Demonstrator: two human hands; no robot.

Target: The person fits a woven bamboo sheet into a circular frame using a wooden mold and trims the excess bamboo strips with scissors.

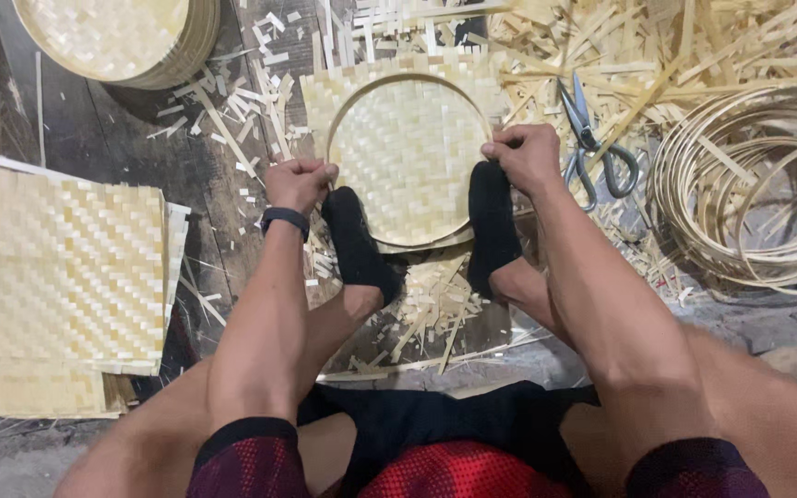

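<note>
1. The woven bamboo mat (pixel 410 148) lies on the dark floor (pixel 122 148) straight ahead, between the two black-socked feet (pixel 354 242), with a round bamboo hoop (pixel 410 81) pressed onto it. It should stay flat and centred under the ring, so the feet need to bear down evenly on the near edge.
2. The left hand (pixel 299 183) is curled shut on the hoop's left rim, the fingers pinching ring and weave together.
3. The right hand (pixel 526 155) is likewise closed tight on the right rim. Equal pressure from both sides would, I judge, keep the circle from going oval.
4. The scissors (pixel 592 143) lie just right of that hand, within easy reach on the loose bamboo strips (pixel 684 46).
5. Spare hoops (pixel 758 184) sit coiled at the far right; a stack of square mats (pixel 57 277) lies left.
</note>
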